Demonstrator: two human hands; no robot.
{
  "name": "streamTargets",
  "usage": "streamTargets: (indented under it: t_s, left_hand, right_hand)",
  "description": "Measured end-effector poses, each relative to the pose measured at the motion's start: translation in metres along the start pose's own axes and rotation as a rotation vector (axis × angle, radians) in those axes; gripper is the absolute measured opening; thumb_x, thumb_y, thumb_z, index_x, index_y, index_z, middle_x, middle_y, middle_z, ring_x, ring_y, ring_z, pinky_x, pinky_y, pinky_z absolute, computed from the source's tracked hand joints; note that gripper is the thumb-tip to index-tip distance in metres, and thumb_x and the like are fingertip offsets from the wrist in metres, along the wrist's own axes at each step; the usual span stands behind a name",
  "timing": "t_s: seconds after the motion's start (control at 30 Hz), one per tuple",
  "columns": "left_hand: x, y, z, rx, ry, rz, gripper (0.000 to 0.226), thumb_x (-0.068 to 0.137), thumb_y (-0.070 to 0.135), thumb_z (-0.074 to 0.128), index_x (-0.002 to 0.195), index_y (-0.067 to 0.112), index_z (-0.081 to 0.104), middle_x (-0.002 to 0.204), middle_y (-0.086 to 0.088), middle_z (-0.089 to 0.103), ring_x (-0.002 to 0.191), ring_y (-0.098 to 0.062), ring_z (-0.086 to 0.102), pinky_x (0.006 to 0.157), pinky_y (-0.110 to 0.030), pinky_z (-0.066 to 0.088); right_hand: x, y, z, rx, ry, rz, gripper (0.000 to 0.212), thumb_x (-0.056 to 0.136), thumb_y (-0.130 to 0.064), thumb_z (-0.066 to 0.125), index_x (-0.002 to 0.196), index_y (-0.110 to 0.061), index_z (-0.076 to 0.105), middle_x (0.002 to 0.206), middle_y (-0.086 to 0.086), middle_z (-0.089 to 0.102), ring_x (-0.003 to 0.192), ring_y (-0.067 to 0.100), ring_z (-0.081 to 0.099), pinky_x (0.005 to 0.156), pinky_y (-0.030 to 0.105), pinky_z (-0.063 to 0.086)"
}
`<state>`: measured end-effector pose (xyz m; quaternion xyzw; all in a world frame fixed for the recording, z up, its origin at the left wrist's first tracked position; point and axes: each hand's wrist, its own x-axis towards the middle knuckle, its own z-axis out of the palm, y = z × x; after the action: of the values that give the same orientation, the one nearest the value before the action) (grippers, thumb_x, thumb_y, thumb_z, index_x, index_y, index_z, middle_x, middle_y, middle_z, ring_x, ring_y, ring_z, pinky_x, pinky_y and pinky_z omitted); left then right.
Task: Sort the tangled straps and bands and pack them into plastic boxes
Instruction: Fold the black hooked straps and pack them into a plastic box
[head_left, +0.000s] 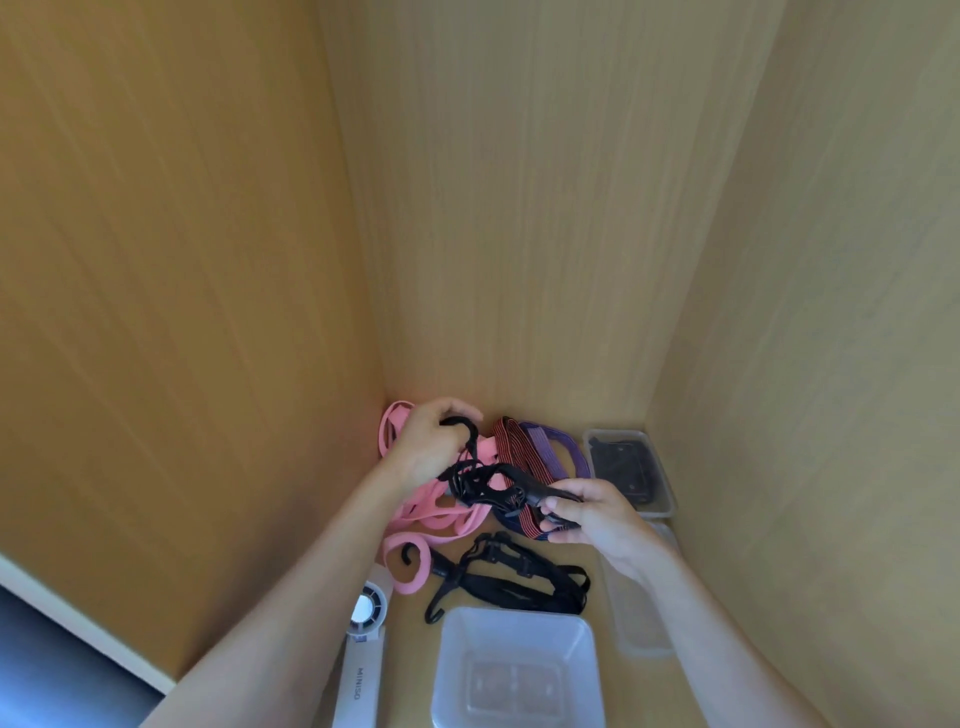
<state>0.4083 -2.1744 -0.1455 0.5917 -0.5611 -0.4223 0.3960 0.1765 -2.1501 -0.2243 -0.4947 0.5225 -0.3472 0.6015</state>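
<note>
Black strap tangle, one, is gripped by left hand and right hand; one white box near, walls close around.

We are viewing a wooden shelf; pink bands, striped straps, black hooked straps, clear boxes and a white fan are lying on it.

Soft, warm, even light fills the scene and casts no hard shadows. The orange wood-grain panel left of the left hand looks deeper in tone than the pale wood-grain panel right of the right hand. The tangled black hooked elastic cord held between both hands shows as a dark mass with little detail. Focus is soft throughout. Wide-angle distortion splays the panel edges outward above the hands.
</note>
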Motion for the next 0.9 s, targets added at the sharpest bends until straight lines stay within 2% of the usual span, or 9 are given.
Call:
streamTargets:
  t_s: [0.07,0.13,0.2,0.37,0.5,0.57,0.73,0.8,0.9]
  left_hand:
    - [0.002,0.009,-0.009,-0.100,0.056,-0.005,0.028,0.092,-0.006,0.053,0.101,0.014,0.071,0.103,0.000,0.070,0.091,-0.015,0.065,0.077,-0.022,0.050]
    - [0.003,0.016,-0.016,-0.272,0.099,-0.037,0.031,0.088,-0.010,0.051,0.100,0.011,0.070,0.084,-0.003,0.067,0.074,-0.017,0.064,0.071,-0.027,0.052]
    - [0.005,0.020,-0.020,-0.435,0.132,-0.065,0.032,0.086,-0.013,0.047,0.099,0.008,0.069,0.065,-0.003,0.055,0.059,-0.016,0.054,0.063,-0.029,0.049]
    - [0.010,0.014,-0.024,-0.611,0.204,-0.131,0.033,0.085,-0.014,0.046,0.097,0.008,0.068,0.057,-0.001,0.047,0.057,-0.017,0.046,0.064,-0.031,0.042]
    - [0.010,0.005,-0.023,-0.626,0.185,-0.163,0.034,0.084,-0.014,0.047,0.101,0.009,0.066,0.061,-0.003,0.050,0.063,-0.017,0.050,0.061,-0.029,0.045]
    - [0.010,0.000,-0.021,-0.660,0.190,-0.178,0.034,0.082,-0.015,0.048,0.102,0.009,0.064,0.069,-0.006,0.056,0.071,-0.020,0.057,0.066,-0.032,0.050]
    - [0.011,-0.012,-0.021,-0.752,0.247,-0.204,0.030,0.086,-0.014,0.052,0.103,0.010,0.059,0.094,-0.014,0.065,0.087,-0.024,0.066,0.076,-0.038,0.058]
    - [0.009,-0.016,-0.021,-0.673,0.294,-0.169,0.030,0.088,-0.013,0.055,0.103,0.012,0.058,0.103,-0.013,0.064,0.090,-0.024,0.068,0.080,-0.039,0.060]
    - [0.005,-0.018,-0.013,-0.399,0.421,-0.065,0.029,0.090,-0.011,0.061,0.097,0.017,0.058,0.098,-0.007,0.063,0.079,-0.015,0.070,0.060,-0.022,0.059]
  right_hand:
    - [-0.002,0.001,-0.001,0.030,0.012,-0.004,0.019,0.100,-0.001,0.056,0.106,-0.008,0.073,0.091,0.010,0.066,0.079,0.019,0.071,0.075,0.035,0.060]
    - [-0.005,0.003,-0.003,0.133,0.018,-0.011,0.028,0.101,0.004,0.051,0.111,-0.011,0.072,0.089,0.012,0.061,0.076,0.020,0.066,0.075,0.036,0.059]
    - [-0.010,0.004,-0.008,0.286,0.007,-0.022,0.035,0.100,0.008,0.048,0.114,-0.012,0.073,0.085,0.009,0.058,0.075,0.020,0.061,0.075,0.037,0.057]
    - [-0.020,0.005,-0.032,0.661,0.025,-0.076,0.039,0.089,0.007,0.055,0.124,-0.006,0.068,0.078,0.009,0.058,0.076,0.022,0.061,0.080,0.040,0.058]
    - [-0.025,-0.004,-0.050,0.820,0.129,-0.128,0.033,0.083,0.005,0.058,0.114,-0.001,0.067,0.077,0.009,0.063,0.073,0.019,0.065,0.076,0.036,0.061]
    - [-0.026,-0.013,-0.057,0.845,0.155,-0.159,0.033,0.082,0.005,0.058,0.113,-0.001,0.067,0.075,0.008,0.062,0.070,0.018,0.065,0.075,0.036,0.062]
    - [-0.031,-0.036,-0.066,0.689,0.220,-0.197,0.028,0.093,0.007,0.052,0.115,0.001,0.067,0.072,0.005,0.063,0.070,0.019,0.063,0.080,0.039,0.060]
    - [-0.032,-0.041,-0.064,0.602,0.256,-0.213,0.026,0.096,0.008,0.050,0.114,0.001,0.068,0.072,0.006,0.063,0.070,0.020,0.065,0.083,0.042,0.057]
    - [-0.033,-0.046,-0.060,0.500,0.302,-0.237,0.024,0.098,0.008,0.051,0.111,0.001,0.069,0.073,0.008,0.063,0.071,0.022,0.065,0.084,0.044,0.056]
